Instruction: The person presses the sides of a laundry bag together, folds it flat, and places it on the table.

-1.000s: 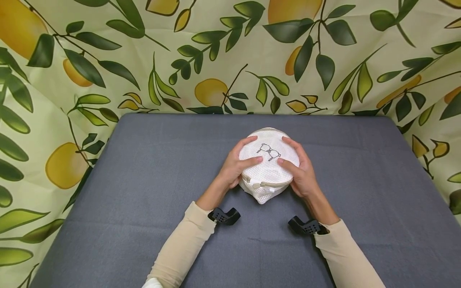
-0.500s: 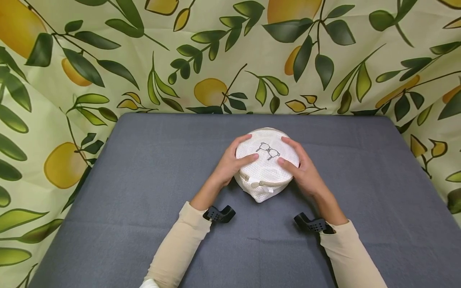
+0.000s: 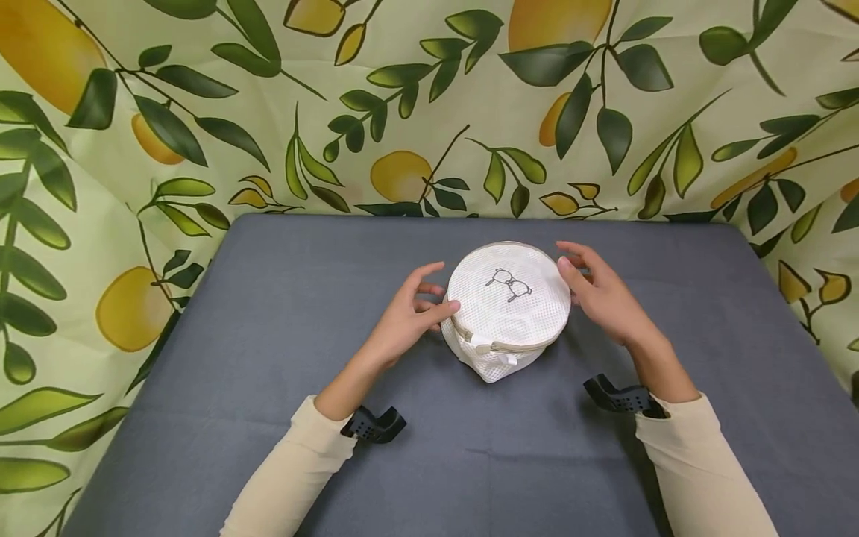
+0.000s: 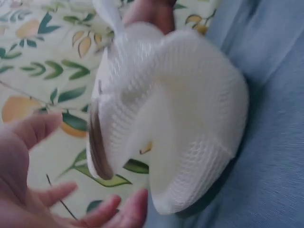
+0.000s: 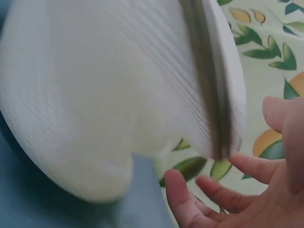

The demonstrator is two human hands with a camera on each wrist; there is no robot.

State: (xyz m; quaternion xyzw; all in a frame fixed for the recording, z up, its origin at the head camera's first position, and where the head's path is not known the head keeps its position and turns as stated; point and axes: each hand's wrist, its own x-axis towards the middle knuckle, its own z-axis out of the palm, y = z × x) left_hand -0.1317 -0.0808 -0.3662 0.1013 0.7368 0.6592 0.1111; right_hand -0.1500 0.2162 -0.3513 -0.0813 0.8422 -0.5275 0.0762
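Observation:
A round white mesh laundry bag (image 3: 508,298) sits on the grey table, its flat top printed with a pair of glasses. A beige zipper (image 3: 517,347) runs around its rim, and the near end tapers to a blunt corner. My left hand (image 3: 411,317) is at the bag's left side with spread, relaxed fingers; in the left wrist view a gap separates the fingers from the mesh (image 4: 204,95). To the right, my right hand (image 3: 604,294) hovers with loose fingers beside the rim. One fingertip (image 5: 237,161) looks very close to the zipper edge; contact is unclear.
The grey cloth-covered table (image 3: 302,298) extends around the bag on all sides. Behind it and at the sides hangs a curtain (image 3: 403,97) printed with lemons and leaves. Black wrist mounts (image 3: 374,425) stick out from both wrists.
Both hands have let go of the laundry bag and moved apart, left hand leftward and right hand rightward. The bag stays on the table, and the head view has shifted slightly.

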